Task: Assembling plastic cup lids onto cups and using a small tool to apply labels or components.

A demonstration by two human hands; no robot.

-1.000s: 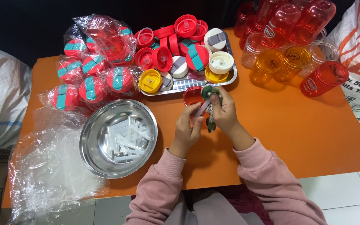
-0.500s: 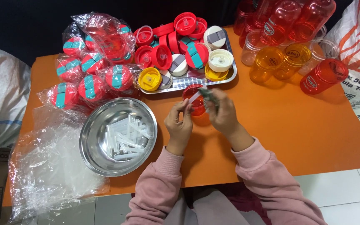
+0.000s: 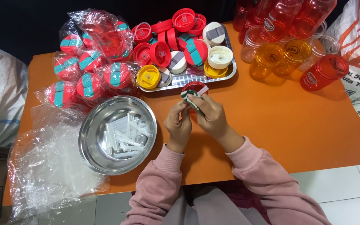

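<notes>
In the head view, near the centre of the frame, the left hand (image 3: 179, 123) and the right hand (image 3: 210, 116) meet over the orange table (image 3: 296, 125). The fingers of both are clamped on a red lid (image 3: 193, 88) with a small white piece at its rim, just below the metal tray (image 3: 230, 71) of lids. A steel bowl (image 3: 89, 143) of clear straws lies at lower left.

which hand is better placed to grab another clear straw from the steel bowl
Left, probably. The left hand sits right beside the steel bowl holding the clear straws, while the right hand is farther off and grips the red lid with its green strap.
</notes>
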